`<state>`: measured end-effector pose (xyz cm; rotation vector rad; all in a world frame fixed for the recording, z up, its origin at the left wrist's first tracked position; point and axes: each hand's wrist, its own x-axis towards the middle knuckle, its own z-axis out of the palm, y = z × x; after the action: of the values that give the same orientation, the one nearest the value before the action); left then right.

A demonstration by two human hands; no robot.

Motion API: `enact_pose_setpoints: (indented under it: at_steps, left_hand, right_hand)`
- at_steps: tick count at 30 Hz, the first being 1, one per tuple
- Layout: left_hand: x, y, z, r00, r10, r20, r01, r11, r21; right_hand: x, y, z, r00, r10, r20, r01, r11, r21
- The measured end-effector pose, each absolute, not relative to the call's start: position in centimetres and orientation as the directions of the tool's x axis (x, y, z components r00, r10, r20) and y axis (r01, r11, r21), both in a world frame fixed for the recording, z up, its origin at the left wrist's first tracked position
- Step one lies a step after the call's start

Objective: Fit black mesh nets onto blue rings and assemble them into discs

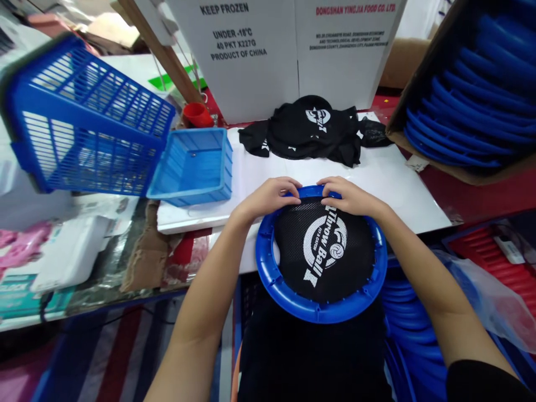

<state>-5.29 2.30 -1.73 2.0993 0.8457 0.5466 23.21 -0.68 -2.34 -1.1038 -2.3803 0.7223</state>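
A round blue plastic ring (320, 312) with a black mesh net (355, 240) printed "Throw Ball" lies over my lap, its far side at the edge of the white board. My left hand (281, 196) is closed at the far left of the rim, fingertips pinching the ring and the net's edge. Just right of it, my right hand (347, 195) grips the same far rim, with its thumb and fingers curled over. Along the left of the ring, a gap shows between net and frame. Beyond my hands, a pile of black mesh nets (314, 131) rests on the white board (251, 167).
On the left, a blue slatted basket (96, 123) leans beside a shallow blue bin (188, 167). A printed white carton (268, 84) stands behind. Blue rings (460, 128) fill a tilted cardboard box at right; more blue rings (414, 318) are stacked below my right arm.
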Motion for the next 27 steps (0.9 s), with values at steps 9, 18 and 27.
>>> enact_pose_setpoints:
  at_steps: [9,18,27]
  left_hand:
    - [-5.3,3.2,-2.2,0.594,0.804,0.012,0.448,-0.344,0.825]
    - [-5.4,3.4,-2.1,0.662,0.75,0.005,0.464,-0.415,0.783]
    - [-5.3,3.4,-2.5,0.711,0.698,0.085,0.45,-0.545,0.707]
  right_hand:
    - [23.8,-0.3,-3.2,-0.43,0.892,0.14,0.461,0.35,-0.816]
    - [24.0,1.5,-2.5,-0.521,0.853,0.007,0.467,0.292,-0.835]
    - [24.3,2.2,-2.9,-0.544,0.839,-0.011,0.46,0.288,-0.84]
